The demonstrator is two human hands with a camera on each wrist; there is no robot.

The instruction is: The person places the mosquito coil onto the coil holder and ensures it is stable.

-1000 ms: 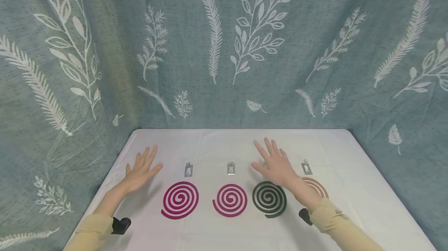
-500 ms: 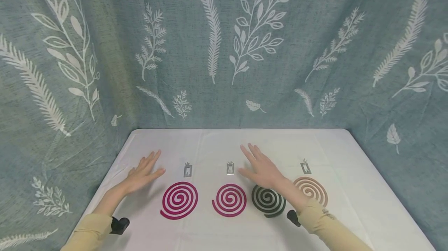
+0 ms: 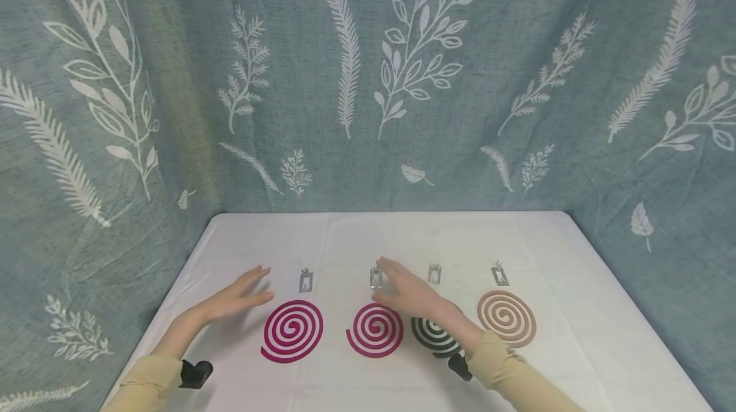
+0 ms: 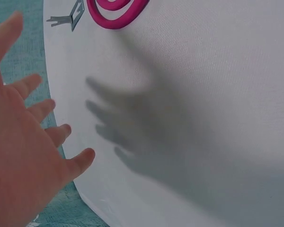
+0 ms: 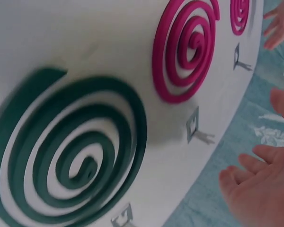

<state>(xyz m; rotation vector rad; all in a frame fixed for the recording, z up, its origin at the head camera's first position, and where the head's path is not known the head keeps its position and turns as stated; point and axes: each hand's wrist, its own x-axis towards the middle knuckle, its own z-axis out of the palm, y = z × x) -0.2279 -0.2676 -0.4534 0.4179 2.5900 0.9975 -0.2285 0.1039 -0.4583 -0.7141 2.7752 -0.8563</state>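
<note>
While the left hand and right hand hover, fingers parted, coils and grey frames sit nearby.

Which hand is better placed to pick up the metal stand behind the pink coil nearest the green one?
Probably the right. The right hand is empty, its fingertips close to that stand in the head view, while the left hand is off beyond the other pink coil.

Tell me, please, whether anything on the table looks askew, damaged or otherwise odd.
Nothing looks broken or spilled. The one slight oddity is the small metal piece just beyond the tan coil: it sits turned at a slant, while the other three metal pieces line up more squarely.
</note>
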